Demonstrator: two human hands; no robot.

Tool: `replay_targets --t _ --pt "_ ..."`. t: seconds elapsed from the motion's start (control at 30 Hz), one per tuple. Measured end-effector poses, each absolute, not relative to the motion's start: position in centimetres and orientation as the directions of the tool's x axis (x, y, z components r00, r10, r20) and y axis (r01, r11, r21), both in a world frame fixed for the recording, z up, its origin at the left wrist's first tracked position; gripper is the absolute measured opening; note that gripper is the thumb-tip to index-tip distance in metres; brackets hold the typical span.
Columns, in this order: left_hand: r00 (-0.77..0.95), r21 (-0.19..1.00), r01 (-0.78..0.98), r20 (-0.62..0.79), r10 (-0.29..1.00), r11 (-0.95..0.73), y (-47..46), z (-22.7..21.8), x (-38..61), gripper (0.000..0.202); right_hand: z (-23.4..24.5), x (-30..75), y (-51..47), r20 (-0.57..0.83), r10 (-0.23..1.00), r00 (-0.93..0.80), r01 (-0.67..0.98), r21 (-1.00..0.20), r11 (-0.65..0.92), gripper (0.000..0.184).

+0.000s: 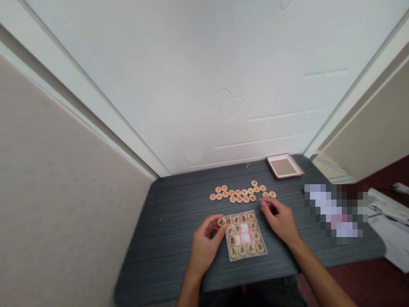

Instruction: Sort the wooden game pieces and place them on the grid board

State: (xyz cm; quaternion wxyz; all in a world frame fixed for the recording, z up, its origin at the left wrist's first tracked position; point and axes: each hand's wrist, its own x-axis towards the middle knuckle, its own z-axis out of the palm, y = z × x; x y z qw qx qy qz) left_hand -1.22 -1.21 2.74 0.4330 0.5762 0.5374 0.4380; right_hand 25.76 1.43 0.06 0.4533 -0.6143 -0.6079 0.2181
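My left hand point(206, 243) pinches a round wooden Chinese chess piece point(221, 222) with a black character, at the upper left corner of a shallow square box point(264, 243). More black-marked chess pieces point(243, 250) lie in the box, mostly around its sides, with pink lines on white showing between them. To the right, my right hand point(281, 219) has its thumb and forefinger together by the near edge of the loose pieces. Whatever is between those fingertips, if anything, cannot be made out. Mostly red-marked chess pieces point(238, 193) are spread in uneven rows beyond the box.
A square box lid point(285, 166) lies upturned at the table's back right. The dark table point(166, 238) backs onto a white panel point(191, 85) with heart reliefs. A blurred-out object point(332, 213) rests on the right side. White items with cables point(388, 226) are beyond the right edge.
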Motion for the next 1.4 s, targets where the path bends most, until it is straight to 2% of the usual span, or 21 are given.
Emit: replay_targets --t 0.1,0.23,0.37,0.5,0.6,0.7,0.87,1.1,1.4 --pt "0.055 0.987 0.158 -0.036 0.998 0.027 -1.9 2.7 -0.3 0.031 0.2 25.8 1.5 0.277 0.944 0.179 0.544 -0.828 0.140 0.025" --pt "0.098 0.984 0.171 -0.061 0.993 0.044 -2.3 3.7 0.1 0.025 1.0 25.2 0.9 0.288 0.935 0.206 0.529 -0.837 0.141 0.025" --pt "0.131 0.980 0.192 -0.084 0.988 0.058 -2.7 4.4 0.5 0.027 3.0 23.4 -1.2 0.280 0.956 0.089 0.502 -0.842 0.200 0.022" --pt "0.157 0.979 0.202 -0.042 0.987 0.010 -3.2 4.8 1.1 0.026 5.3 21.2 -3.1 0.257 0.961 -0.098 0.410 -0.870 0.275 0.024" --pt "0.191 0.961 0.257 0.057 0.980 -0.106 -3.3 5.3 1.5 0.022 6.2 20.3 -3.4 0.257 0.959 -0.121 0.369 -0.885 0.283 0.025" --pt "0.230 0.943 0.276 0.123 0.965 -0.186 -3.2 5.8 1.8 0.019 6.4 20.2 -3.3 0.246 0.962 -0.116 0.359 -0.893 0.271 0.018" --pt "0.234 0.970 0.219 0.051 0.971 -0.104 -3.4 5.4 1.7 0.024 6.5 20.1 -3.4 0.193 0.969 -0.151 0.364 -0.901 0.236 0.013" --pt "0.101 0.840 0.487 0.219 0.971 -0.240 -4.0 3.2 -0.1 0.021 5.4 19.8 -3.7 0.107 0.979 -0.175 0.419 -0.892 0.172 0.007" --pt "0.077 0.763 0.607 0.223 0.972 -0.223 -4.4 1.5 -0.4 0.017 4.6 19.1 -3.8 0.010 0.982 -0.191 0.567 -0.815 0.119 0.010"
